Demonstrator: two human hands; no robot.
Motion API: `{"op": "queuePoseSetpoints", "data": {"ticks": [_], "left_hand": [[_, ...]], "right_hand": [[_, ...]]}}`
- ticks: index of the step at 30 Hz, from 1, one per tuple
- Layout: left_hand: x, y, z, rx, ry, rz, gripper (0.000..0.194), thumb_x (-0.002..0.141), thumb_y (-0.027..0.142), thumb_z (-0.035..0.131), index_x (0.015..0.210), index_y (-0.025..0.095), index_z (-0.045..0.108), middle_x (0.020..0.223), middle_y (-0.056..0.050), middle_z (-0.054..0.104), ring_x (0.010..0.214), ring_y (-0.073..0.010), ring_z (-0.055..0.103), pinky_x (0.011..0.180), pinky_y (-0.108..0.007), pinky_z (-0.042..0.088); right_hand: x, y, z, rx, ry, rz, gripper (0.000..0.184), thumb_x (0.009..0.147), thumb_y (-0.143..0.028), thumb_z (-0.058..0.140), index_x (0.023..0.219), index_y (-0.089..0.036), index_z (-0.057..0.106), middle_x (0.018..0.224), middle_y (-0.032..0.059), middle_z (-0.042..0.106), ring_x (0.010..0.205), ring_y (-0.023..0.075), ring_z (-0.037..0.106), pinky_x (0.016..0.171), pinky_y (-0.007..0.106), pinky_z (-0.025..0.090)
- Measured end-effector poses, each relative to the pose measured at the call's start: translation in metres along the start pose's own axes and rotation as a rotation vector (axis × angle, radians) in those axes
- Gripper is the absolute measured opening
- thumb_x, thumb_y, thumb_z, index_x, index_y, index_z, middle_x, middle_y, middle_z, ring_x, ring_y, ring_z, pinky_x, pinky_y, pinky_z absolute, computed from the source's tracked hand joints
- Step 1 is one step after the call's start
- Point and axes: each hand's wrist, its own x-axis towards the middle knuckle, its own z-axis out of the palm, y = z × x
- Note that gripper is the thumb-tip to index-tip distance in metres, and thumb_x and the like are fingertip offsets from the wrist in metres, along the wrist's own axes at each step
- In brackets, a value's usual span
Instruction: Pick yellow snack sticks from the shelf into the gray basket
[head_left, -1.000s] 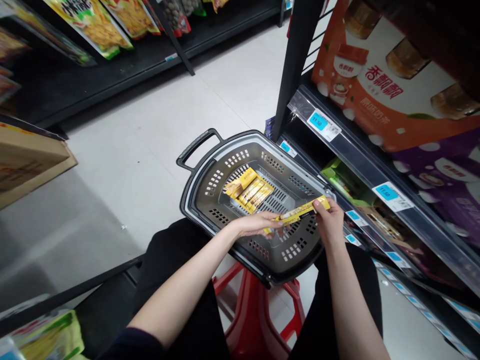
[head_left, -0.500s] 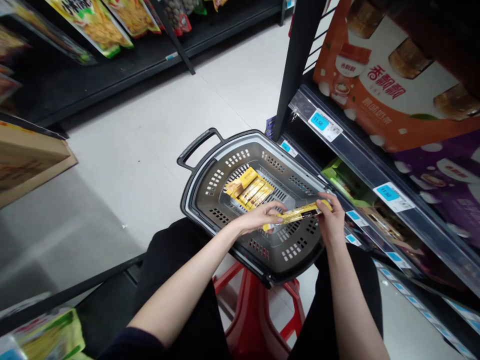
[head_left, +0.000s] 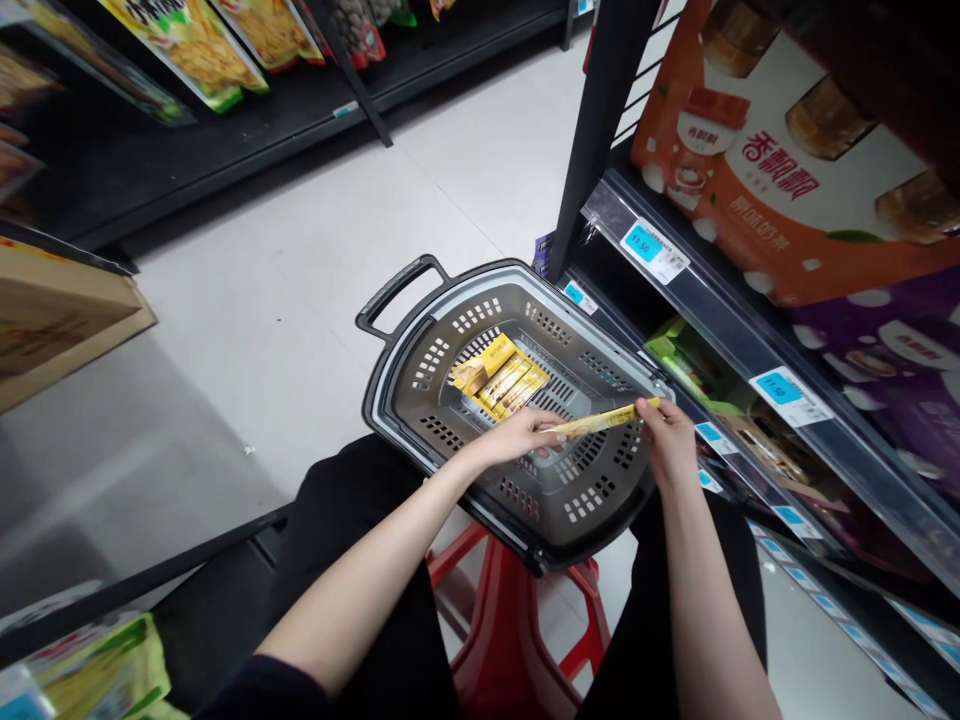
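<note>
You hold the yellow packet (head_left: 600,421) above the basket (head_left: 585,490), your left hand (head_left: 534,432) closed on its left end and your right hand (head_left: 661,430) pinching its right end, while the opened yellow box (head_left: 501,377) lies inside, toward the far left.

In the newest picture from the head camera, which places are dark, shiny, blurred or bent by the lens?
Head view: a soft shadow dims the left part of the floor; the top right corner is very dark; the clear shelf strip shines a little; the bags at the far left look smeared and stretched; small print on the held yellow packet is unreadable.
</note>
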Motion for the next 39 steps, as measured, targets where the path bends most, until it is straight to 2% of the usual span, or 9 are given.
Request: {"op": "queuePoseSetpoints", "data": {"ticks": [6, 11, 15, 19, 24, 30, 34, 36, 39], "left_hand": [[-0.001, 0.0, 0.0, -0.084, -0.192, -0.047, 0.041, 0.075, 0.046, 0.059, 0.097, 0.012, 0.065, 0.091, -0.008, 0.067, 0.066, -0.013, 0.061, 0.06, -0.024, 0.048], [-0.004, 0.003, 0.002, -0.199, -0.267, -0.156, 0.035, 0.068, 0.039, 0.068, 0.091, 0.012, 0.065, 0.087, -0.006, 0.068, 0.065, -0.0134, 0.062, 0.057, -0.023, 0.048], [-0.004, 0.0, 0.003, -0.189, -0.275, -0.154, 0.035, 0.056, 0.026, 0.077, 0.088, 0.014, 0.066, 0.082, -0.002, 0.069, 0.068, -0.0141, 0.063, 0.06, -0.023, 0.048], [-0.002, -0.002, 0.002, -0.082, -0.265, -0.125, 0.038, 0.05, 0.021, 0.08, 0.085, 0.013, 0.068, 0.075, -0.001, 0.069, 0.072, -0.0158, 0.063, 0.065, -0.024, 0.048], [0.001, -0.008, 0.0, 0.039, -0.244, -0.102, 0.034, 0.05, 0.024, 0.079, 0.081, 0.012, 0.069, 0.076, -0.001, 0.069, 0.073, -0.0156, 0.062, 0.068, -0.024, 0.048], [0.001, -0.011, -0.001, 0.025, -0.267, -0.11, 0.036, 0.05, 0.026, 0.079, 0.082, 0.014, 0.069, 0.076, 0.0, 0.069, 0.07, -0.0149, 0.061, 0.067, -0.024, 0.048], [0.0, -0.009, 0.0, -0.017, -0.292, -0.13, 0.036, 0.047, 0.028, 0.081, 0.078, 0.014, 0.069, 0.075, -0.001, 0.069, 0.068, -0.0144, 0.061, 0.066, -0.024, 0.048], [-0.002, -0.007, 0.001, -0.086, -0.318, -0.163, 0.039, 0.049, 0.031, 0.081, 0.082, 0.014, 0.068, 0.078, -0.003, 0.069, 0.064, -0.0135, 0.06, 0.062, -0.024, 0.047], [-0.006, 0.0, 0.003, -0.261, -0.333, -0.185, 0.043, 0.066, 0.047, 0.068, 0.091, 0.012, 0.066, 0.083, -0.008, 0.068, 0.058, -0.0096, 0.056, 0.058, -0.023, 0.045]], "right_hand": [[0.0, 0.0, -0.001, -0.085, 0.154, -0.06, 0.029, 0.051, -0.038, 0.078, 0.058, -0.014, 0.063, 0.051, -0.0044, 0.048, 0.05, 0.0076, 0.036, 0.049, 0.023, 0.027], [-0.001, 0.001, 0.0, -0.054, 0.167, -0.072, 0.028, 0.053, -0.038, 0.077, 0.056, -0.014, 0.063, 0.05, -0.0038, 0.048, 0.05, 0.0083, 0.036, 0.05, 0.024, 0.028], [0.0, 0.0, -0.001, -0.068, 0.148, -0.094, 0.028, 0.054, -0.038, 0.077, 0.056, -0.015, 0.062, 0.05, -0.0041, 0.047, 0.049, 0.0077, 0.034, 0.05, 0.023, 0.027], [0.0, 0.0, -0.001, -0.058, 0.104, -0.118, 0.028, 0.054, -0.038, 0.077, 0.056, -0.015, 0.062, 0.05, -0.0045, 0.046, 0.049, 0.0078, 0.035, 0.049, 0.023, 0.027], [-0.002, -0.001, 0.0, -0.039, 0.043, -0.161, 0.028, 0.055, -0.037, 0.077, 0.053, -0.017, 0.059, 0.048, -0.005, 0.046, 0.047, 0.0078, 0.034, 0.049, 0.023, 0.027], [-0.004, -0.002, 0.001, -0.065, 0.022, -0.177, 0.03, 0.058, -0.037, 0.076, 0.049, -0.017, 0.054, 0.046, -0.0058, 0.041, 0.046, 0.0076, 0.032, 0.049, 0.023, 0.028], [-0.003, -0.002, 0.001, -0.096, 0.021, -0.168, 0.032, 0.057, -0.041, 0.075, 0.05, -0.018, 0.054, 0.048, -0.0048, 0.044, 0.048, 0.0082, 0.034, 0.049, 0.024, 0.028], [-0.002, -0.001, 0.0, -0.073, 0.022, -0.164, 0.031, 0.056, -0.042, 0.075, 0.053, -0.018, 0.056, 0.051, -0.0043, 0.047, 0.049, 0.0085, 0.036, 0.049, 0.024, 0.029], [-0.001, -0.003, -0.001, 0.024, 0.005, -0.144, 0.029, 0.055, -0.041, 0.076, 0.055, -0.018, 0.058, 0.05, -0.0052, 0.045, 0.046, 0.0072, 0.033, 0.048, 0.023, 0.026]]}}
